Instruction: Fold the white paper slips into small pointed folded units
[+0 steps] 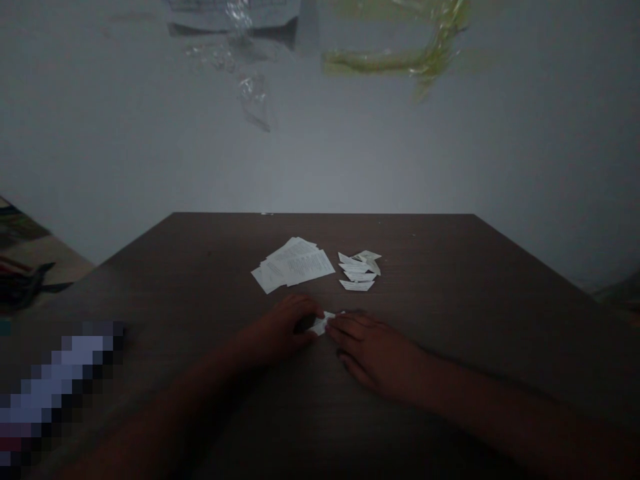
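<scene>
Your left hand (287, 330) was curled shut on the light, flimsy folded paper slip (323, 324) toward the near edge of the dark wood table (450, 267), your right hand (375, 353) lay open, fingertips touching its other end, best pinched by its folds.

Left hand (286, 328) and right hand (375, 353) recorded bare; forearms (500, 413) likewise uncovered; finer detail obscured by dim light.

Dark wood table (430, 267), printed paper sheets (293, 265), folded slips (358, 269)
</scene>
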Available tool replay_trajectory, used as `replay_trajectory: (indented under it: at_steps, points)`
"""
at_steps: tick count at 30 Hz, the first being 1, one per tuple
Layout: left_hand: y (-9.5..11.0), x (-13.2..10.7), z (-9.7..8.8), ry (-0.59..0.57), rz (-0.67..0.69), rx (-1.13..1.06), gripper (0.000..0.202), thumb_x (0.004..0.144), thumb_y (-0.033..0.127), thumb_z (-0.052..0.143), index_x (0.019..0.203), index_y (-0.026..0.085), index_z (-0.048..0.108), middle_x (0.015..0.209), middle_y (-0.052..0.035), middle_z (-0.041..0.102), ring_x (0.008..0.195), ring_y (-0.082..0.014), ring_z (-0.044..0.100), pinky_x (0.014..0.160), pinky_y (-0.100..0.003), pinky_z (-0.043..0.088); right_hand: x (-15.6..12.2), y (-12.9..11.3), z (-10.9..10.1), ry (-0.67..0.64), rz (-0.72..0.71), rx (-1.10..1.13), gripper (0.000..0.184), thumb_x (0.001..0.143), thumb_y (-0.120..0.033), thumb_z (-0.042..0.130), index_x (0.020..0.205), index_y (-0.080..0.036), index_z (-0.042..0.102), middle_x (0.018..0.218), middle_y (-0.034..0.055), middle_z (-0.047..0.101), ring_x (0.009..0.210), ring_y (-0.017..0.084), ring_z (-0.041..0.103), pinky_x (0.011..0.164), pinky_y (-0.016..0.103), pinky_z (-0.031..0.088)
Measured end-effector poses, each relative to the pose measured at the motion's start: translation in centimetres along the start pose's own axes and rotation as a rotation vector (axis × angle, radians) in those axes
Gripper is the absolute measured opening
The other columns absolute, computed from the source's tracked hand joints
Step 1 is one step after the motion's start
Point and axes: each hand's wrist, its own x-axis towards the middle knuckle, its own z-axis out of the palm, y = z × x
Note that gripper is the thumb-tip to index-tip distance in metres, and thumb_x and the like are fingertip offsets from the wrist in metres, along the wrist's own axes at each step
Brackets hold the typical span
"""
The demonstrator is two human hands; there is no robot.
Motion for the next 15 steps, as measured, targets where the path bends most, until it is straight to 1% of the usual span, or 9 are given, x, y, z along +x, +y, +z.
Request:
replay_trajectory:
  at_steps: [3, 5, 9, 12, 15]
  points:
    - [0.2, -0.1, -0.6, -0.077, 0.021, -0.039, 0.036, 0.093, 0.015, 0.074, 0.125, 0.028, 0.080, 0.136, -0.0069, 0.077, 0.131, -0.0299, 0.071, 0.120, -0.047, 0.054, 0.1, 0.2, -0.1, -0.007, -0.010, 0.006, 0.051, 0.109, -0.022, 0.065, 0.159, -0.011, 0.066, 0.155, 0.0230, 0.073, 0.146, 0.037, 0.069, 0.127, 0.060, 0.055]
    - [0.3, -0.2, -0.8, -0.099, 0.035, -0.067, 0.032, 0.096, 0.015, 0.071, 0.123, 0.028, 0.082, 0.132, -0.0063, 0.078, 0.127, -0.0287, 0.073, 0.118, -0.047, 0.056, 0.1, 0.4, -0.2, -0.004, -0.008, 0.019, 0.049, 0.110, -0.023, 0.065, 0.158, -0.012, 0.067, 0.152, 0.0230, 0.074, 0.142, 0.037, 0.071, 0.128, 0.062, 0.053]
    - [0.3, -0.1, -0.6, -0.106, 0.074, -0.108, 0.027, 0.099, 0.014, 0.070, 0.116, 0.028, 0.085, 0.129, -0.0057, 0.081, 0.124, -0.0271, 0.076, 0.115, -0.045, 0.058, 0.1, 0.9, -0.2, 0.005, -0.026, 0.051, 0.046, 0.111, -0.023, 0.064, 0.155, -0.014, 0.069, 0.151, 0.0209, 0.075, 0.142, 0.036, 0.071, 0.130, 0.064, 0.051]
    - [0.1, 0.3, -0.3, -0.104, 0.099, -0.091, 0.025, 0.097, 0.012, 0.072, 0.110, 0.027, 0.087, 0.123, -0.0053, 0.083, 0.120, -0.0269, 0.077, 0.114, -0.045, 0.059, -0.1, 1.1, -0.1, -0.001, -0.038, 0.050, 0.047, 0.111, -0.024, 0.064, 0.157, -0.014, 0.067, 0.156, 0.0229, 0.072, 0.148, 0.037, 0.068, 0.130, 0.064, 0.050]
    - [0.1, 0.5, -0.2, -0.100, 0.098, -0.093, 0.022, 0.096, 0.012, 0.074, 0.108, 0.026, 0.086, 0.120, -0.0059, 0.083, 0.115, -0.0266, 0.079, 0.111, -0.044, 0.060, -0.3, 0.8, 0.0, -0.006, -0.043, 0.032, 0.049, 0.112, -0.025, 0.065, 0.159, -0.013, 0.067, 0.160, 0.0254, 0.069, 0.154, 0.040, 0.063, 0.130, 0.066, 0.050]
